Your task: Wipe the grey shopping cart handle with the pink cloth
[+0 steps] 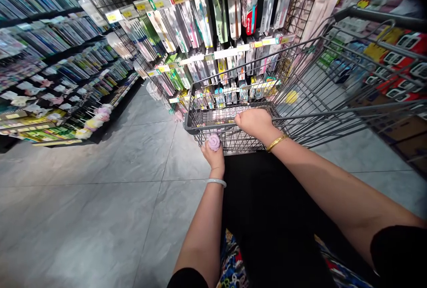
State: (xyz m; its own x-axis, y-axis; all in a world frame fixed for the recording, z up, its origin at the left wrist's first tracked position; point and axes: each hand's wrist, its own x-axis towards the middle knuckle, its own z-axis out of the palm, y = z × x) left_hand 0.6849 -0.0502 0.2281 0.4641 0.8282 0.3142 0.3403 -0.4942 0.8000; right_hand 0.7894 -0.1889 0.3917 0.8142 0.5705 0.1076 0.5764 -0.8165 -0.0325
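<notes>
My left hand (212, 157) is closed around a small lilac, rose-shaped thing (214, 142), just outside the near side of a grey wire shopping cart (191, 112). A pale bangle is on that wrist. My right hand (255, 122) is a fist wrapped on the cart's rim, with a gold bracelet at the wrist. Below and behind this hand, a pinkish-white patterned item (230, 112) shows through the wire, partly covered; I cannot tell what it is. The cart's dark handle (390, 19) is at the upper right.
A rack of packaged toothbrushes (222, 17) with yellow price tags stands right beyond the cart. Another shelf unit (63, 57) full of hanging goods is to the left. At the right are stocked shelves with red packages (405, 63). Grey tiled floor (110, 217) lies at the left.
</notes>
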